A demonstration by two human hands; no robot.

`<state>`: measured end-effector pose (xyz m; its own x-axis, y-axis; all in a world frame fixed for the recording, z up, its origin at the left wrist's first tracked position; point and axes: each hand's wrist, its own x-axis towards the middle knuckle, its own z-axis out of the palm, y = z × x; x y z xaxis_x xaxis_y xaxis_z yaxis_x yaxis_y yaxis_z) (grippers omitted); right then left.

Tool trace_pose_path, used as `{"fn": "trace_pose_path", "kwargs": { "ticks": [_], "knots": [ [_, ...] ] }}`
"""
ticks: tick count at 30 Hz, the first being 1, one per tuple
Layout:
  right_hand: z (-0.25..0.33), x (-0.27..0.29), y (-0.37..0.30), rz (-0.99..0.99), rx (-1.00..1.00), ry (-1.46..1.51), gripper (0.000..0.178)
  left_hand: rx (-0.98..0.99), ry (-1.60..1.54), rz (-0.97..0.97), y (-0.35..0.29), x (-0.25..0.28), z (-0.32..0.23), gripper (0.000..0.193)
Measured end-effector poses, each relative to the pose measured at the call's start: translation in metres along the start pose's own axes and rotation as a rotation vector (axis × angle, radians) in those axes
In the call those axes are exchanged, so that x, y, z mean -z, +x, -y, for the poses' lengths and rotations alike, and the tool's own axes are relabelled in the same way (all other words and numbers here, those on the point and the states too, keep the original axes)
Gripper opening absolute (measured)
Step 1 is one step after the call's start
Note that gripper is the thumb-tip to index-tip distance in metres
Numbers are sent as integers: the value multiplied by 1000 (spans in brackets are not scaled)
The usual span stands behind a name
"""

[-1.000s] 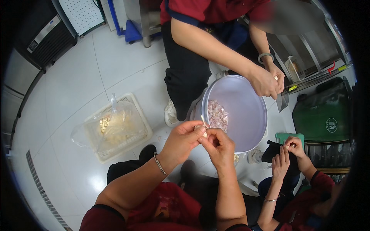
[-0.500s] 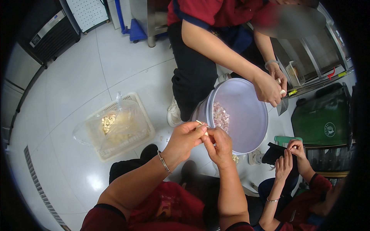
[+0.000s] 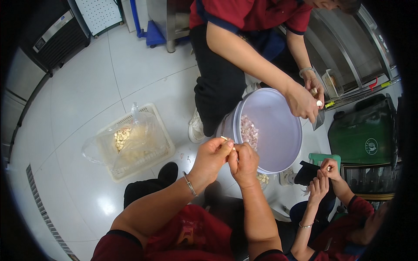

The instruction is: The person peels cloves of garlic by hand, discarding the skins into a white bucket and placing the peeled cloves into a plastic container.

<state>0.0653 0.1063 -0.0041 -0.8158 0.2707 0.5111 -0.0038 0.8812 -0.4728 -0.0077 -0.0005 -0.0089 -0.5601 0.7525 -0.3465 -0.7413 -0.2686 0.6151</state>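
My left hand [image 3: 210, 158] is closed, pinching a pale garlic clove [image 3: 225, 138] between thumb and fingers. Pressed close beside it, my right hand [image 3: 244, 165] has its fingertips closed on the same clove, which they partly hide. Both hands are in front of the near left rim of a big pale lilac bucket [image 3: 283, 126]. Pinkish-white garlic skins [image 3: 249, 132] lie inside the bucket on its left. To my left, a cream plastic basket [image 3: 164, 140] holds a clear plastic bag [image 3: 141, 130] with peeled garlic cloves [image 3: 122, 138] in it.
Across the bucket, a co-worker's hands [image 3: 302, 102] hold garlic cloves. Another co-worker's hands [image 3: 324, 180] work at the lower right, next to a green bin [image 3: 357, 135]. Pale garlic pieces [image 3: 262, 178] show below the bucket. A metal shelf [image 3: 348, 52] stands at upper right.
My right hand has shifted slightly left and curled closer against my left hand. The co-workers' hands have moved a little. The basket and bag look the same.
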Motion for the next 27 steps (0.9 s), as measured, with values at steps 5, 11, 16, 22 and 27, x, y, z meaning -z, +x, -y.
{"fn": "trace_pose_path", "kwargs": {
  "ticks": [5, 11, 16, 22, 27],
  "knots": [
    [-9, -3, -6, 7, -177, 53, 11, -46, 75, 38, -2, -3, 2, 17],
    [-5, 2, 0, -31, -467, 384, 27, 7, -16, 26, -3, -12, -7, 16],
    [-5, 10, 4, 48, -759, 836, 26, 65, -133, -36, 2, -8, -10, 9],
    [5, 15, 10, 14, -768, 1029, 19, 133, -300, -72, 1, -1, -13, 10],
    [6, 22, 9, -10, -711, 982, 14, 109, 130, -129, -7, -15, -29, 17]
  ]
}}
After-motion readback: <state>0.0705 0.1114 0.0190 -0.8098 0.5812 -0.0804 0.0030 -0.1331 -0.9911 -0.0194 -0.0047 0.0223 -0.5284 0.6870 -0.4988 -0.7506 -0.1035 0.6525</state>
